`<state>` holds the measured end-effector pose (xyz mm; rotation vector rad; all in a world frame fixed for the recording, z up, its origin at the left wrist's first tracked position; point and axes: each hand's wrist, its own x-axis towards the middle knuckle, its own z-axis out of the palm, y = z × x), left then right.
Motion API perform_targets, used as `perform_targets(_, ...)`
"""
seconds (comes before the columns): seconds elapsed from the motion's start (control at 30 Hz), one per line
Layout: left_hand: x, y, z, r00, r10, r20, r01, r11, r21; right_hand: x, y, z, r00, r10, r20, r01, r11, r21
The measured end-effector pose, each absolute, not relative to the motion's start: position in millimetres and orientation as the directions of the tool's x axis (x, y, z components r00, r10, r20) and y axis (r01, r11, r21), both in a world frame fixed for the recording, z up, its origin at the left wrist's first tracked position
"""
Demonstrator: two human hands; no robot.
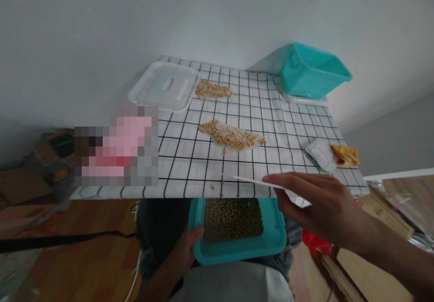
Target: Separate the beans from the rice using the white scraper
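- Centrally, a long tan-and-white bean pile [235, 137] lies sideways on the gridded white counter [179, 159].
- Near-right of the pile, the closer right hand [322, 207] pinches a thin white strip [249, 180].
- Lower than the pile, the left hand [188, 246] grips a rectangular turquoise plastic tub [242, 251] by its left rim.

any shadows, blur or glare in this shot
Head view: dim, soft light without harsh glare; the bin casts a faint shadow on the wall to its left; beans in the tub look darker than those on the table; a pixelated block hides the table's near-left part; fine detail is soft.
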<state>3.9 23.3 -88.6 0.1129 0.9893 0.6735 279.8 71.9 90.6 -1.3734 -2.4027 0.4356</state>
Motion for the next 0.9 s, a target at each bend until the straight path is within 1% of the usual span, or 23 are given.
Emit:
perform_targets(0.07,2,25,-90,0.373,0.584,-0.721,-0.464,0.790,0.401,275,82,89,-0.494,0.856,0.153,0.758,0.510,-0.406)
perform_targets(0.2,-2,26,-91,0.381,0.621,-0.685,-0.473,0.768,0.432,262,83,91,-0.622,0.771,0.136,0.685,0.619,-0.384)
perform_targets(0.33,-6,25,-92,0.332,0.636,-0.697,-0.453,0.755,0.474,258,69,99,-0.674,0.725,0.138,0.629,0.662,-0.407)
perform_targets(0.4,-8,25,-91,0.343,0.617,-0.708,-0.424,0.774,0.469,263,68,102,-0.654,0.740,0.158,0.643,0.653,-0.400)
perform_targets(0.47,-9,25,-89,0.370,0.595,-0.713,-0.401,0.795,0.456,271,76,101,-0.604,0.775,0.183,0.698,0.626,-0.348)
perform_targets(0.57,-9,26,-85,0.376,0.586,-0.718,-0.383,0.804,0.455,284,96,96,-0.495,0.829,0.260,0.797,0.552,-0.246)
perform_targets(0.67,-7,27,-81,0.367,0.582,-0.726,-0.374,0.807,0.457,293,115,91,-0.410,0.850,0.329,0.849,0.488,-0.203)
perform_targets(0.83,-3,25,-83,0.336,0.593,-0.732,-0.424,0.789,0.444,295,135,85,-0.385,0.837,0.388,0.873,0.467,-0.139)
perform_targets(0.9,-2,25,-85,0.329,0.596,-0.733,-0.422,0.787,0.450,294,139,84,-0.396,0.836,0.379,0.869,0.475,-0.139)
